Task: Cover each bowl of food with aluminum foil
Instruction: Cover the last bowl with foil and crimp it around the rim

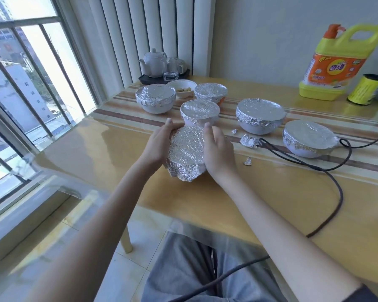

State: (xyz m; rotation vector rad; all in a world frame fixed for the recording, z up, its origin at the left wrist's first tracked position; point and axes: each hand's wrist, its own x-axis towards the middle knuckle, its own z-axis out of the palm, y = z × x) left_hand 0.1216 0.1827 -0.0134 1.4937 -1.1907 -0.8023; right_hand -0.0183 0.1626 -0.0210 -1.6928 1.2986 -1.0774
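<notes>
A bowl wrapped in crinkled aluminum foil sits near the table's front, between my hands. My left hand cups its left side, fingers curled round the foil edge. My right hand presses the foil against its right side, fingers wrapped over the rim. Several other foil-covered white bowls stand behind: one just beyond, one at back left, one at back, two to the right. A small bowl of food stands uncovered at the back.
Foil scraps lie right of my hands. A dark cable loops across the table's right side. A yellow detergent jug and yellow roll stand at back right, a tea set on a tray at back.
</notes>
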